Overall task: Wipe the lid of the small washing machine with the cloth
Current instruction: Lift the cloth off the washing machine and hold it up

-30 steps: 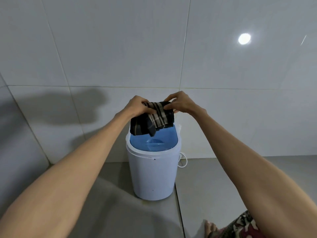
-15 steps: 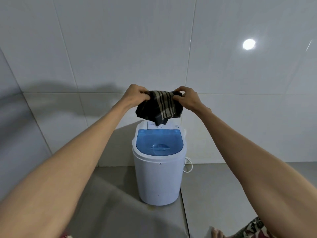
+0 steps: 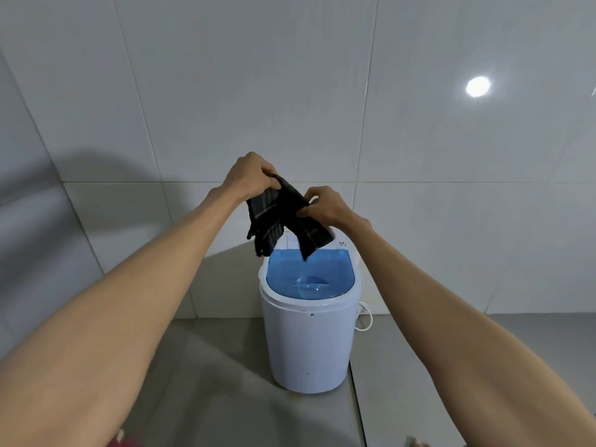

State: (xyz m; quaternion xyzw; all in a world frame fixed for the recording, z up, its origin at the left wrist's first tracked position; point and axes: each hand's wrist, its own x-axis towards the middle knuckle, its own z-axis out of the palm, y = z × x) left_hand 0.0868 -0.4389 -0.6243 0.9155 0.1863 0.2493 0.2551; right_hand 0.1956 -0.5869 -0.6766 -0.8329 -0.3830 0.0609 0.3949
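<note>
A small white washing machine stands on the grey floor against the tiled wall, its translucent blue lid closed. Above the lid's far edge hangs a dark striped cloth, held in the air between both hands and clear of the lid. My left hand pinches its upper corner, higher up. My right hand grips it lower and to the right. The cloth's loose ends dangle over the machine's white control panel.
White wall tiles rise right behind the machine, and a side wall closes in on the left. A white cord loops at the machine's right side. Grey floor tiles spread in front.
The cloth was lifted off the lid and raised. It hung level between both hands; now the left hand is higher, the right lower, and the cloth slants and hangs twisted.
</note>
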